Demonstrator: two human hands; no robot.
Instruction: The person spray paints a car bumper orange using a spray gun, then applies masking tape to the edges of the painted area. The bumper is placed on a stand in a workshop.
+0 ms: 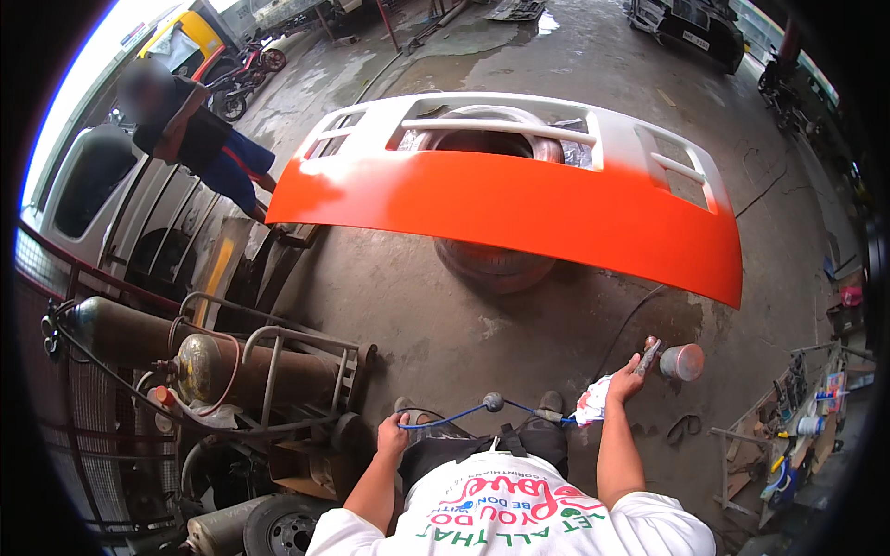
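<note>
In my right hand is a spray gun with a round, paint-stained cup, held low to the right of my body. A white cloth with red stains hangs at that hand's wrist side. My left hand is closed around a blue air hose, which runs across my front toward the gun and has a grey ball-shaped piece on it. Ahead of me a long vehicle bumper, glossy orange below and white above, rests on tires. Neither hand touches it.
Gas cylinders lie on a metal cart at the left. Beyond them a person stands near the bumper's left end. A wheel is at lower left. Tools and cans crowd a rack at right. A dark car is parked far back.
</note>
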